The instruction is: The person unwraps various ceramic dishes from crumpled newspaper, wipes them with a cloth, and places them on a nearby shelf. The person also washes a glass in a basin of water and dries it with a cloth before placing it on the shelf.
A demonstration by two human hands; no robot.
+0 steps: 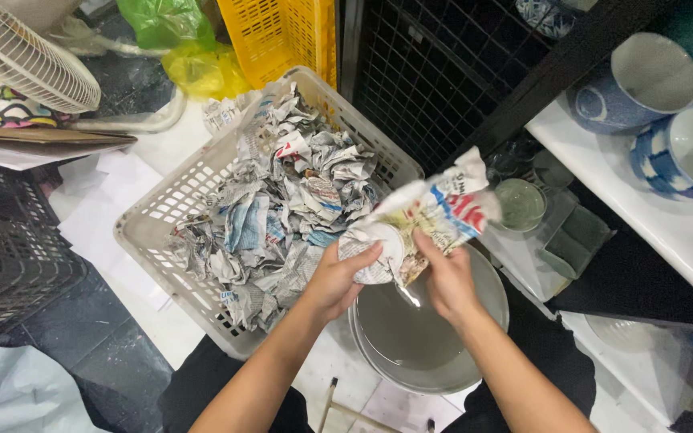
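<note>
A small white cup (380, 250), half swathed in crumpled, colour-printed newspaper (435, 210), sits pinched between the curled fingers of the left hand (337, 279) and right hand (443, 273), above stacked grey plates (419, 337), with a beige basket (150, 232) of crumpled paper just left of the fingers.

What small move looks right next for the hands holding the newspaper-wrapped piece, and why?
Probably peel the loose newspaper sheet further off. The left hand cups a small white piece half bared from the wrap, the right hand pinches the sheet, and crumpled newspaper already fills the basket alongside.
</note>
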